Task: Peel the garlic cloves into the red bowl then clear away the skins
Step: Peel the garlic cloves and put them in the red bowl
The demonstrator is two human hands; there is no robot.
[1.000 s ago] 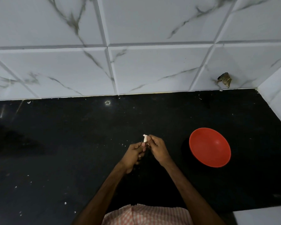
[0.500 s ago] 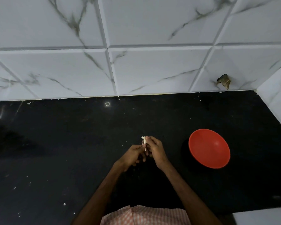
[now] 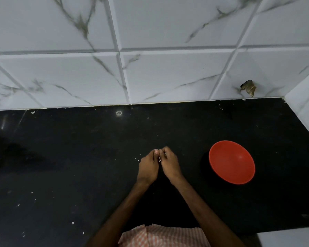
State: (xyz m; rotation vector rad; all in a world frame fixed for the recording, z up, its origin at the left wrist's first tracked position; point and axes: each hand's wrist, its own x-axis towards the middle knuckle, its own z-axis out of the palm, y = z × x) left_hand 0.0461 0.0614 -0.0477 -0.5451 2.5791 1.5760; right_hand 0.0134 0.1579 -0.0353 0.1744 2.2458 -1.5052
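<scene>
Looking down on a black surface [image 3: 61, 157], speckled at the left with pale flecks [image 3: 72, 223] and backed by white veined tiles [image 3: 168, 77]. At the centre, left hand [image 3: 148, 169] and right hand [image 3: 170, 165] pressed side by side, knuckles up. Fingers of both curled in, pinching a clove [image 3: 155, 150] between the fingertips, over the surface and well left of the bowl. Only a pale sliver of clove showing at the left fingertips, plus a whitish scrap [image 3: 159, 159] in the gap between the hands. Too covered to tell its long axis or which way it points. Whitish where seen, nothing more to make out. Below the forearms, at the bottom edge, a strip of pink checked cloth [image 3: 161, 236]. Further right, sitting on the surface apart from both hands, a red bowl [image 3: 232, 162]: round, mouth up, smooth inside. Higher in view, low on the tiles near the corner, a small brown thing [image 3: 248, 87].
</scene>
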